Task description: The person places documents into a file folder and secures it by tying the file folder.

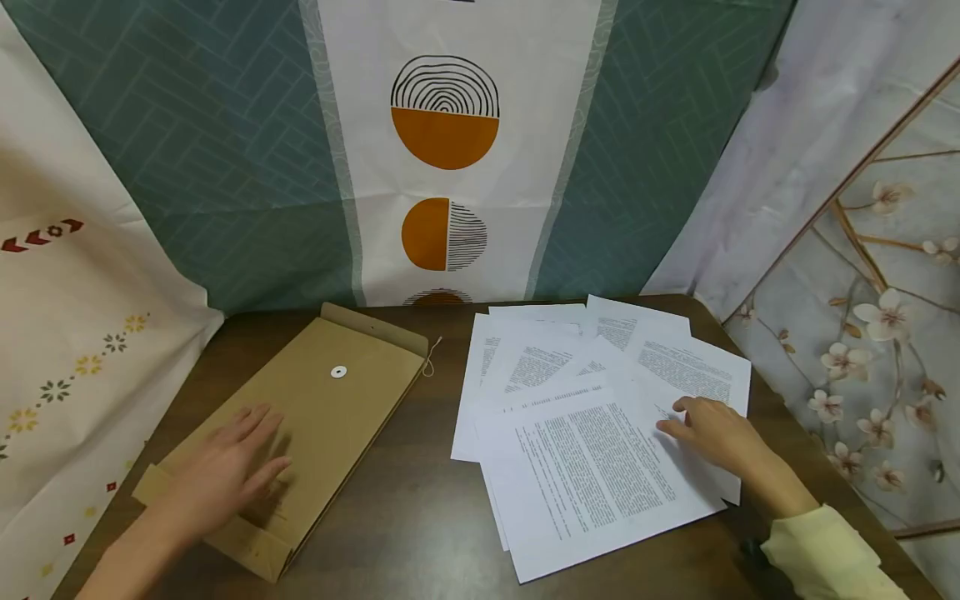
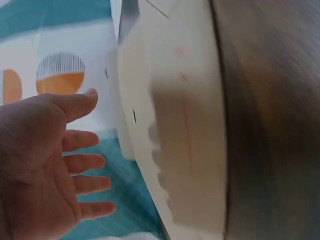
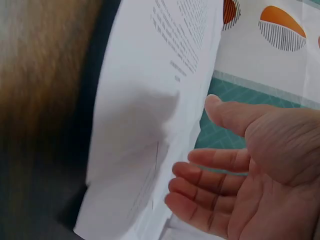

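Observation:
A brown kraft paper file envelope (image 1: 337, 417) lies slanted on the left of the table, with a white button and a string at its flap end. Over its lower part hovers my left hand (image 1: 225, 475), fingers spread and empty; the left wrist view shows a gap between the hand (image 2: 45, 165) and the envelope (image 2: 190, 150). Several printed paper sheets (image 1: 592, 475) lie overlapping in a loose fan on the right. Above their right side is my right hand (image 1: 716, 433), fingers slightly bent, holding nothing. In the right wrist view its shadow falls on the sheets (image 3: 135, 115).
The dark brown table (image 1: 405, 500) shows between the envelope and the sheets. A green and white patterned cloth (image 1: 450, 183) hangs behind its far edge. Patterned cloths hang at the left (image 1: 67, 333) and the right (image 1: 862, 333).

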The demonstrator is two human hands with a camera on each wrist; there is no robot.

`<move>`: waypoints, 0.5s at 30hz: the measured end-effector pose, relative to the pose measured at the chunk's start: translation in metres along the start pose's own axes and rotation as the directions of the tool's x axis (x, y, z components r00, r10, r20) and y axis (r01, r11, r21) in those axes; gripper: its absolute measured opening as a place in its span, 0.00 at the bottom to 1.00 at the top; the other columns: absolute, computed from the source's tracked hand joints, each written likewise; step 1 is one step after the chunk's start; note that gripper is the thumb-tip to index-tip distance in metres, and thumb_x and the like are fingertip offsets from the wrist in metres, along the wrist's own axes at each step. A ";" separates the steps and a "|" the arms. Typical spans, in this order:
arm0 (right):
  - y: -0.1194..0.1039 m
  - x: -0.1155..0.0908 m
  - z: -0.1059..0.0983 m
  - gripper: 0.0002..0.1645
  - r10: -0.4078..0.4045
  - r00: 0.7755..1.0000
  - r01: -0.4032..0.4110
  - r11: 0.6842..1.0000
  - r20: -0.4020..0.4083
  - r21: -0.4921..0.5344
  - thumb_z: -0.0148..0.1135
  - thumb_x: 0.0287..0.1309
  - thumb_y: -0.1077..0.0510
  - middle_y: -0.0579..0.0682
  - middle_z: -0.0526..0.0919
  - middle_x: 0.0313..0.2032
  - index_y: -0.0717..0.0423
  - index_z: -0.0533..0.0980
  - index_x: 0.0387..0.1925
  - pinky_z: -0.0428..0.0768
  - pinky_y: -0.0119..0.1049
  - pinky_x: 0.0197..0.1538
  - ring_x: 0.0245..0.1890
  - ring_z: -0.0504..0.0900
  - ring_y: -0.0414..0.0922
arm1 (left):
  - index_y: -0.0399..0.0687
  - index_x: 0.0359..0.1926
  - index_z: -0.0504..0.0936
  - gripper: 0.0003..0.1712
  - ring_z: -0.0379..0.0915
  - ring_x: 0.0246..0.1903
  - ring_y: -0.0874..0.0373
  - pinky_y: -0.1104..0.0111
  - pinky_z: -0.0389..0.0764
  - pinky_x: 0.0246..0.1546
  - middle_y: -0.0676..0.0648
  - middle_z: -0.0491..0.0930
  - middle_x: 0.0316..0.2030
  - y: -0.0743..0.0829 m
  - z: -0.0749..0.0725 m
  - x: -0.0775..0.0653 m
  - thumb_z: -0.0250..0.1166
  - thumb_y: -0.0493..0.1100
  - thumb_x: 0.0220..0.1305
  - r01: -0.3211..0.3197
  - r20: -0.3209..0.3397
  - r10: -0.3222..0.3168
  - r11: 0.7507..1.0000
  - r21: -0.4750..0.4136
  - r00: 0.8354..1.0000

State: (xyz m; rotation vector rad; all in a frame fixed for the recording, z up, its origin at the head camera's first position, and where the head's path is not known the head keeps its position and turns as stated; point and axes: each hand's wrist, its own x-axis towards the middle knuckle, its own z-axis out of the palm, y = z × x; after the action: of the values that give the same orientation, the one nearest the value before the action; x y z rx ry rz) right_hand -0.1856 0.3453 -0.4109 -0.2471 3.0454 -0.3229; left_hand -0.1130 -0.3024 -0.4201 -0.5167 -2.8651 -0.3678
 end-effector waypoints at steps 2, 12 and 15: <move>-0.003 -0.001 0.001 0.34 0.021 1.000 -0.021 1.000 0.012 0.003 0.67 0.64 0.43 0.58 0.84 0.35 0.73 0.79 0.49 0.79 0.52 0.35 0.33 0.80 0.51 | 0.29 0.66 0.74 0.37 0.64 0.64 0.23 0.30 0.67 0.56 0.23 0.69 0.66 0.008 0.001 0.006 0.73 0.48 0.63 -0.018 -0.005 0.018 1.000 0.012 1.000; -0.021 -0.006 0.005 0.45 0.111 0.992 -0.109 0.994 0.062 -0.032 0.68 0.59 0.35 0.69 0.81 0.40 0.78 0.76 0.48 0.79 0.57 0.40 0.38 0.80 0.60 | 0.32 0.68 0.72 0.39 0.63 0.66 0.24 0.33 0.69 0.58 0.24 0.66 0.68 0.045 0.017 0.044 0.72 0.51 0.65 -0.031 0.115 0.027 0.999 0.028 0.993; -0.024 -0.008 0.006 0.48 0.135 0.989 -0.133 0.990 0.065 -0.037 0.69 0.58 0.33 0.69 0.79 0.39 0.79 0.74 0.49 0.78 0.57 0.39 0.37 0.78 0.59 | 0.32 0.68 0.72 0.37 0.62 0.68 0.26 0.34 0.70 0.57 0.24 0.66 0.68 0.056 0.023 0.062 0.70 0.50 0.67 -0.012 0.149 0.009 1.000 0.014 0.989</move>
State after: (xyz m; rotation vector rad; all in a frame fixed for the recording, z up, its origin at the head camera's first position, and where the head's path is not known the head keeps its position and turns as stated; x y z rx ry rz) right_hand -0.1740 0.3224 -0.4108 -0.0532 2.9828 -0.2513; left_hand -0.1525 -0.2254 -0.4149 -0.5798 -3.0047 -0.3182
